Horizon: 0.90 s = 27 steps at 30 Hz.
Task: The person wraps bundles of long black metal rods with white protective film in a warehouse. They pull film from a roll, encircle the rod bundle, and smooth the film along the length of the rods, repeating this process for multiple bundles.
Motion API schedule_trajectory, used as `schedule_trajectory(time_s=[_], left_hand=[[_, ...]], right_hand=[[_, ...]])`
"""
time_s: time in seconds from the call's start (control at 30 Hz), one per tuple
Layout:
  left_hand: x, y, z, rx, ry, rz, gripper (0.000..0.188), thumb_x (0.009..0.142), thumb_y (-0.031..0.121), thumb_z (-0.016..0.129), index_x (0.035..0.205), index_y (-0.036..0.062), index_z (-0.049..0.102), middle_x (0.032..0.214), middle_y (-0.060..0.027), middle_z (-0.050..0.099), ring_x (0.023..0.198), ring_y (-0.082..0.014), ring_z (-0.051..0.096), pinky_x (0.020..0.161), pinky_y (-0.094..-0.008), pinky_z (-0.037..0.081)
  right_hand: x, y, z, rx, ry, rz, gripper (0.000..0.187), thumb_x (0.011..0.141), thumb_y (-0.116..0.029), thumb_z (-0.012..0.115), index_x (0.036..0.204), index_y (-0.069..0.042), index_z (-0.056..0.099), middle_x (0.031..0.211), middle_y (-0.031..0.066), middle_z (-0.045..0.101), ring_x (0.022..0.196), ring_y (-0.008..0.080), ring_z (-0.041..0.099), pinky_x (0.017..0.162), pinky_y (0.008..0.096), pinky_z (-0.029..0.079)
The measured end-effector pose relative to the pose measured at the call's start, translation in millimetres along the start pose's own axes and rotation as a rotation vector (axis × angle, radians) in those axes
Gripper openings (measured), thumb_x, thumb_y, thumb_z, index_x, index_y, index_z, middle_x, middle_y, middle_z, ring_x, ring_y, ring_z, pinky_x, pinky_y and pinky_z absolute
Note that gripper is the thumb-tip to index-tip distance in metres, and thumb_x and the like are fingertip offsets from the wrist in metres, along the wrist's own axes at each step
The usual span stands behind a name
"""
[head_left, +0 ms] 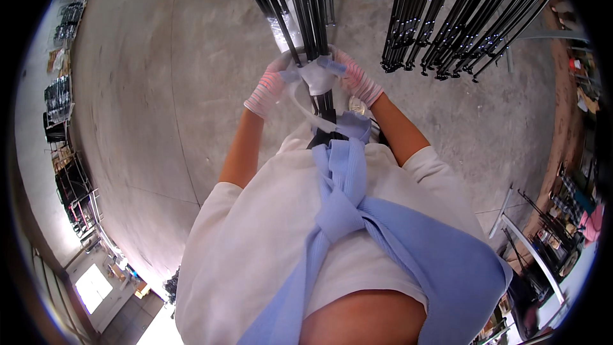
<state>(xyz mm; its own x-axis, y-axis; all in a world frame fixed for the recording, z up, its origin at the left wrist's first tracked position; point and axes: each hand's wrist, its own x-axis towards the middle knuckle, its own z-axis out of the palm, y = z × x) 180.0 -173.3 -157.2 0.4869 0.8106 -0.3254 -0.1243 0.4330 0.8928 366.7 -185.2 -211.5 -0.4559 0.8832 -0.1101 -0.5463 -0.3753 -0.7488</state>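
Observation:
Both my hands wear white knitted gloves with pink stripes. My left hand (273,83) and my right hand (353,75) close from either side around a bundle of long black metal rods (305,7) that runs away from me toward the top of the view. A white strip or wrapping (317,77) sits around the bundle between the two hands, and both hands grip there. The near end of the bundle (326,109) drops behind my chest. I wear a white shirt with a light blue garment (348,179) knotted across it.
More bundles of black rods (460,26) lie on the grey concrete floor (159,77) at the upper right. Racks and stacked frames (70,179) line the left wall. Metal stands and clutter (543,230) sit at the right edge.

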Motion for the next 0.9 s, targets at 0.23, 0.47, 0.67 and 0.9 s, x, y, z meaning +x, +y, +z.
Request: schedule_trajectory(time_s=[0.23,0.47,0.67,0.9], left_hand=[[3,2,-43,1.202,0.627,-0.29,0.034,0.069,0.012,0.059,0.101,0.0033,0.052,0.091,-0.0098,0.057,0.085,-0.0213,0.053,0.075,-0.0298,0.042],[-17,19,-20,1.067,0.646,0.561,0.03,0.078,0.028,0.049,0.096,0.0055,0.056,0.089,-0.0093,0.058,0.085,-0.0226,0.053,0.075,-0.0307,0.04],[13,-22,-7,-0.227,0.025,0.018,0.049,0.082,0.04,0.044,0.107,-0.0016,0.046,0.1,-0.0071,0.054,0.094,-0.0136,0.048,0.081,-0.0272,0.037],[23,-15,-7,-0.073,-0.052,-0.022,0.041,0.08,0.025,0.049,0.108,-0.0036,0.046,0.1,-0.0069,0.054,0.086,-0.0125,0.049,0.078,-0.0268,0.038]], right_hand=[[0,-2,5,-0.135,-0.066,-0.007,0.044,0.077,-0.017,0.053,0.116,-0.003,0.039,0.105,0.0003,0.048,0.095,0.0097,0.043,0.086,0.0241,0.031],[20,60,-89,-0.786,-0.101,-0.032,0.049,0.073,-0.014,0.048,0.119,-0.004,0.036,0.116,0.0126,0.041,0.107,0.0222,0.04,0.093,0.0284,0.028],[8,-72,36,-1.857,-0.339,0.438,0.046,0.072,-0.028,0.051,0.113,-0.008,0.045,0.124,0.017,0.033,0.113,0.0303,0.035,0.094,0.0357,0.028],[-15,-82,35,-1.853,-0.216,0.539,0.033,0.073,-0.031,0.054,0.095,-0.006,0.053,0.111,0.0118,0.047,0.1,0.0309,0.046,0.083,0.0382,0.037]])
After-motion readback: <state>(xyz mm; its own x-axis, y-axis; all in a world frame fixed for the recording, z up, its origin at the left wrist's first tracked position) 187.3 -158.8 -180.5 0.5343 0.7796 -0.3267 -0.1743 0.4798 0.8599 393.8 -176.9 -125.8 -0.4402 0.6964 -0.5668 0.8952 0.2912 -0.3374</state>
